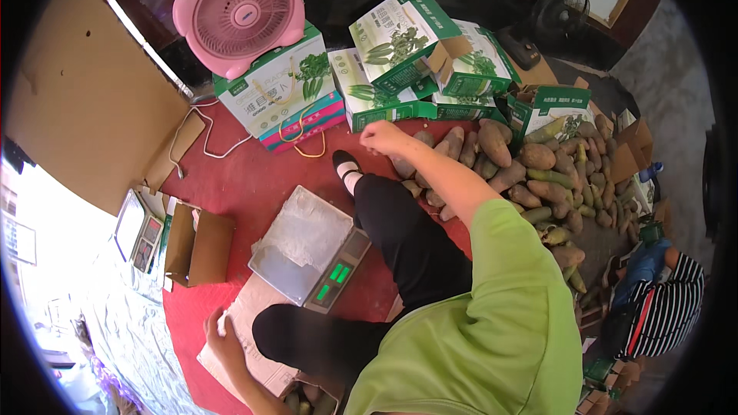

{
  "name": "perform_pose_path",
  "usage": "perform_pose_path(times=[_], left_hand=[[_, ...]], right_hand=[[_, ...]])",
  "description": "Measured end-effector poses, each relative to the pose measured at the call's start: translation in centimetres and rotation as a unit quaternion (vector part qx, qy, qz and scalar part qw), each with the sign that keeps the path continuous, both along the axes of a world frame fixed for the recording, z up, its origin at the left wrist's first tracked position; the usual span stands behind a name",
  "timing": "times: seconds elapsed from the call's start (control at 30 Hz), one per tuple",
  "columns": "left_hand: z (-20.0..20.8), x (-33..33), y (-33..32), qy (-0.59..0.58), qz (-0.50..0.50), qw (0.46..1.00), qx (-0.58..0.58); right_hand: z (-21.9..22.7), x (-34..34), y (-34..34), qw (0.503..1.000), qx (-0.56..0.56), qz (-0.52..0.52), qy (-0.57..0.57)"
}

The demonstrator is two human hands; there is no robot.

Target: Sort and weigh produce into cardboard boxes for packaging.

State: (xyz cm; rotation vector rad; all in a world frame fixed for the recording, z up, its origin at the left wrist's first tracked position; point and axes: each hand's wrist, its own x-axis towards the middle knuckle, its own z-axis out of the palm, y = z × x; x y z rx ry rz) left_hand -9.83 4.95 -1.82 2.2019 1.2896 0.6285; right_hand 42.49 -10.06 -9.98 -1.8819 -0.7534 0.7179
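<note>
The right hand (386, 138) curls loosely beyond the scale (301, 237), its arm (450, 178) outstretched. The left hand (226, 344), fingers bent, is at the scale's near left.

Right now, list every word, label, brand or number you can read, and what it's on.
Wording and digits not copied; locations only:
Green-white boxes: large lettering on the faces, smaller print too small to read.
Scale: lit green digits.
Second scale: reddish display, too small to read.
Pink fan: mark at the hub, too small to read.
Pink-blue box: print too blurred to read.
</note>
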Motion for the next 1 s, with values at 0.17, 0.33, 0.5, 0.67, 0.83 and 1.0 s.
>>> perform_pose_path(times=[0.17, 0.33, 0.5, 0.67, 0.83, 1.0], left_hand=[[1.9, 12.3, -3.4, 0.092, -0.206, 0.972, 0.068], [-0.4, 14.3, -3.2, 0.209, -0.235, 0.949, 0.000], [-1.0, 14.9, -2.2, 0.181, -0.204, 0.961, -0.048], [-1.3, 15.5, -2.0, 0.230, -0.203, 0.952, -0.014], [-2.1, 17.5, -2.0, 0.246, -0.224, 0.943, -0.016], [-1.9, 16.7, -1.6, 0.281, -0.208, 0.937, -0.014]], right_hand=[[-1.9, 5.5, -4.7, 0.992, -0.041, -0.117, 0.022], [-2.9, 12.5, -8.5, 0.961, -0.033, -0.260, 0.092], [-3.4, 19.8, -10.5, 0.932, 0.018, -0.363, -0.003], [-3.2, 23.8, -9.5, 0.912, 0.038, -0.408, -0.002], [-4.4, 30.7, -11.6, 0.895, 0.002, -0.435, -0.103], [0.9, 26.2, -6.3, 0.903, 0.118, -0.399, 0.104]])
